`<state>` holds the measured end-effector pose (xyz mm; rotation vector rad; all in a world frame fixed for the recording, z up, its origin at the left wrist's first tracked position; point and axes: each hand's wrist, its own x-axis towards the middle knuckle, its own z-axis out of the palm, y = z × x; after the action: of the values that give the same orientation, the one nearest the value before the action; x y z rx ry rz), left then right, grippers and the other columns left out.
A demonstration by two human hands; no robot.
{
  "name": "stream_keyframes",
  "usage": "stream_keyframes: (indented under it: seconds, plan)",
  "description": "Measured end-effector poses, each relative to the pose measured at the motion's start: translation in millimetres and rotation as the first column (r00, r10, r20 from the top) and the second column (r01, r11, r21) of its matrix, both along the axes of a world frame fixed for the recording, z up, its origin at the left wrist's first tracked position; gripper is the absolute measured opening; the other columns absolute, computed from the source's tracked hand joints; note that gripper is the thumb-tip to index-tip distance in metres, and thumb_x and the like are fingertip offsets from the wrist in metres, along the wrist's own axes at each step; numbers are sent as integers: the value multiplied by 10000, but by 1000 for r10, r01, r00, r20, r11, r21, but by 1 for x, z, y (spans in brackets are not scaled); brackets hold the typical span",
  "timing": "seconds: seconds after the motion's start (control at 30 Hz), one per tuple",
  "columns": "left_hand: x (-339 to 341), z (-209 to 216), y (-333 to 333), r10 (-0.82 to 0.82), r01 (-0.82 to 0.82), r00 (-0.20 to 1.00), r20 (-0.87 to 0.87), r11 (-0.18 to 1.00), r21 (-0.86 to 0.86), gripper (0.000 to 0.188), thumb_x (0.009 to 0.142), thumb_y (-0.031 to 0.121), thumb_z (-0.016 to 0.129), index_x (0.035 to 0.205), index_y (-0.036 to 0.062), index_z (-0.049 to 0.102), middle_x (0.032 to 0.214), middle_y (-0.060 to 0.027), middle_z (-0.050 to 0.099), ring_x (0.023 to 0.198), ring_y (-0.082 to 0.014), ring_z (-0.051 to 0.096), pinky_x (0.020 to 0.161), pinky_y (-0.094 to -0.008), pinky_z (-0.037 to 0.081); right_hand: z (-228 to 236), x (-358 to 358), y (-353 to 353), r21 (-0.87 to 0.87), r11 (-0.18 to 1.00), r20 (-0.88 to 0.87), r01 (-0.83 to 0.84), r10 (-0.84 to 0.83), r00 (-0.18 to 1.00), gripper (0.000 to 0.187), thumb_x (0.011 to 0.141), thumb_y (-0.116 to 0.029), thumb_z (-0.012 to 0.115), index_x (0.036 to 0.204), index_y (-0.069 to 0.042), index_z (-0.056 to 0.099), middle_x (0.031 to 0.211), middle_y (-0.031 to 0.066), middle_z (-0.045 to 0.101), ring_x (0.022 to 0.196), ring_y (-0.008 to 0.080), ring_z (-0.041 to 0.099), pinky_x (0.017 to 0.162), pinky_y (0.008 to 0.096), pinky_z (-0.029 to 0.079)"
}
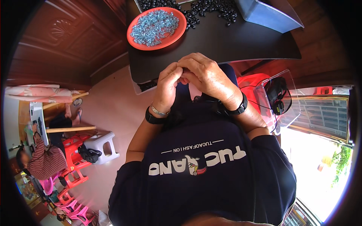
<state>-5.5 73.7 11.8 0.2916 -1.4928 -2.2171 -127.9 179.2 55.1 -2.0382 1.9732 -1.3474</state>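
My left hand (166, 87) and my right hand (206, 73) meet at the table's near edge, fingertips pressed together. Both are closed in a pinch, and whatever is between the fingers is hidden. Beyond them lies the dark table (233, 43). On its far left part stands an orange-red plate (182, 27) that holds a heap of small, shiny, pale-blue clear pieces (155, 27). Small black round parts (217, 8) lie loose to the plate's right and behind it. Neither hand touches the plate or the black parts.
A grey-blue open bin (264, 17) stands at the table's far right. Right of me, a clear plastic box (288, 116) holds a black cabled item (278, 94). At left, another person (47, 162) sits by red stools (75, 150) and a grey stool (109, 148).
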Motion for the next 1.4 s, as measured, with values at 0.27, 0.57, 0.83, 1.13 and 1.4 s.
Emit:
stream_keyframes:
  seconds: [0.27, 0.57, 0.83, 1.13, 1.4]
  plan:
    - [-5, 8, 9, -4, 38, 994, -110, 948, 315, 337, 969, 183, 400, 1147, -69, 535, 1047, -110, 586, 961, -167, 549, 830, -290, 420, -10, 5, -4, -56, 998, 85, 37, -32, 996, 356, 722, -42, 724, 1062, -22, 623, 997, 129, 631, 867, 297, 641, 729, 350, 540]
    - [-4, -2, 4, -58, 92, 991, -124, 954, 286, 380, 963, 205, 375, 1149, -86, 533, 1019, -112, 584, 902, -174, 545, 797, -303, 424, -11, 0, -3, 25, 1000, 295, -15, 7, 956, 275, 736, -10, 739, 994, -19, 645, 991, 83, 630, 777, 153, 649, 654, 275, 540]
    - [-7, 2, 7, -30, 44, 997, -69, 976, 215, 338, 961, 216, 381, 1017, -64, 562, 893, -98, 575, 785, -154, 527, 729, -281, 412, -12, -2, -3, 69, 998, 307, 10, -31, 951, 223, 752, 5, 714, 945, -1, 604, 957, 94, 620, 725, 159, 649, 637, 275, 545]
    - [0, -5, 9, 34, -30, 999, -18, 988, 154, 331, 964, 220, 394, 1000, -57, 570, 832, -93, 583, 735, -155, 536, 693, -272, 415, -26, 2, -9, 92, 994, 449, -62, 14, 894, 205, 765, 44, 684, 952, 15, 605, 900, 88, 613, 683, 129, 628, 605, 265, 530]
    - [-5, 5, 2, 92, -70, 994, -63, 955, 289, 307, 963, 195, 405, 1034, -53, 570, 931, -101, 595, 878, -168, 563, 794, -285, 433, -26, 0, -12, -50, 998, 483, -31, 51, 874, 401, 717, 16, 755, 1096, -8, 624, 970, 80, 622, 725, 106, 600, 659, 256, 539]
